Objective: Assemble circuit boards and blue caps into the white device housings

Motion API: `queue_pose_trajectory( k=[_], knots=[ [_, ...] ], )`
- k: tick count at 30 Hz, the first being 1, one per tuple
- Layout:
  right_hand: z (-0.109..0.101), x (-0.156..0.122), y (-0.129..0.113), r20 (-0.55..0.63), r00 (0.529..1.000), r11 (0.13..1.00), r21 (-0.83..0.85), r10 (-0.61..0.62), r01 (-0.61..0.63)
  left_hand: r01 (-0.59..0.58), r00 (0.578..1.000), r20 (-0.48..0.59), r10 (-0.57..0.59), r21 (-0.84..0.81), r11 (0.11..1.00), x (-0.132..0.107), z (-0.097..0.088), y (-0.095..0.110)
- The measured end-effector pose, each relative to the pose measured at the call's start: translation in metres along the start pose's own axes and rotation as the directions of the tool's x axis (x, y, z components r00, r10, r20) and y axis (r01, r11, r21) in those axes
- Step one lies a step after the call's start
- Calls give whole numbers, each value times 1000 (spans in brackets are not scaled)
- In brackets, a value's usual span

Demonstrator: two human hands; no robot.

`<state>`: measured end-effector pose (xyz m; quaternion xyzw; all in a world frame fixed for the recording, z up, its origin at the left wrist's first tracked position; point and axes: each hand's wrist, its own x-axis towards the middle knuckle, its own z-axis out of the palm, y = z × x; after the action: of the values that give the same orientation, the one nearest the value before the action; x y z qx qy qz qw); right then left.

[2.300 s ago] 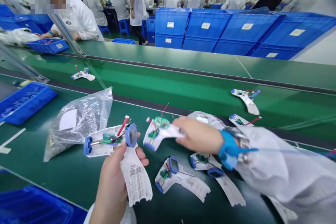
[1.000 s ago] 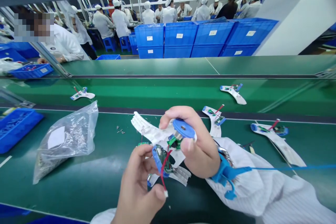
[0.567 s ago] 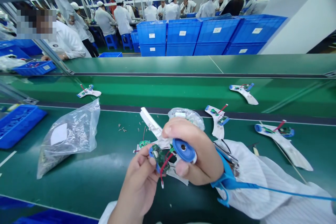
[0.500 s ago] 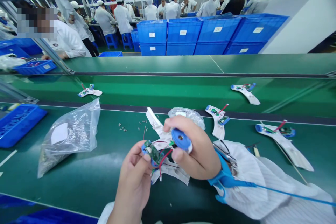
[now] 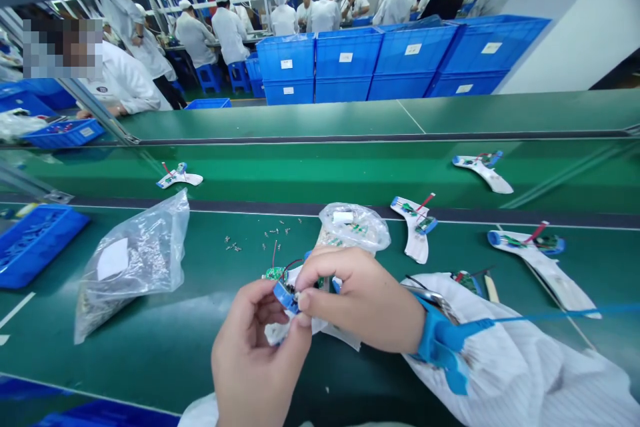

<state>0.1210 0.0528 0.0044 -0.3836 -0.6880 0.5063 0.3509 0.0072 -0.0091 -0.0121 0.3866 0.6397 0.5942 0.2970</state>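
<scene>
My left hand (image 5: 263, 347) is closed on a small blue plastic part (image 5: 286, 295) with dark electronics inside, held between thumb and fingers. My right hand (image 5: 363, 297) pinches the same part from the right, its thumb tip against the part's edge. A green circuit board (image 5: 274, 273) with thin red and dark wires shows just behind the fingers. Beneath the hands lie white curved housing pieces (image 5: 345, 335), mostly hidden. A blue strap (image 5: 443, 340) with a cord circles my right wrist.
Clear bags of parts stand at left (image 5: 150, 260) and behind my hands (image 5: 355, 227). Loose screws (image 5: 233, 245) lie between. White pistol-shaped housings with boards rest at right (image 5: 550, 263) and on the green belt (image 5: 483, 172). A blue bin (image 5: 40, 240) sits far left; co-workers sit beyond.
My right hand has come lower and left to meet the left hand. The round blue piece it held is no longer plainly visible. The left hand has turned its blue part; the belt housings shifted right.
</scene>
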Motion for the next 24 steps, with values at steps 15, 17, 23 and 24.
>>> queue_pose_trajectory(
  k=[15,17,23,24],
  knots=[
    [-44,-16,21,-182,954,940,-290,-240,181,304,949,219,-228,-436,847,15,1,-8],
    [-30,-18,18,-100,922,902,-269,-374,336,333,937,266,-228,-470,817,14,5,-7],
    [-8,-14,19,-188,909,909,-273,-371,314,327,931,304,-203,-446,833,17,6,-14],
    [-8,-14,19,-226,901,912,-270,-371,308,305,937,293,-189,-425,852,17,6,-13]
  ],
)
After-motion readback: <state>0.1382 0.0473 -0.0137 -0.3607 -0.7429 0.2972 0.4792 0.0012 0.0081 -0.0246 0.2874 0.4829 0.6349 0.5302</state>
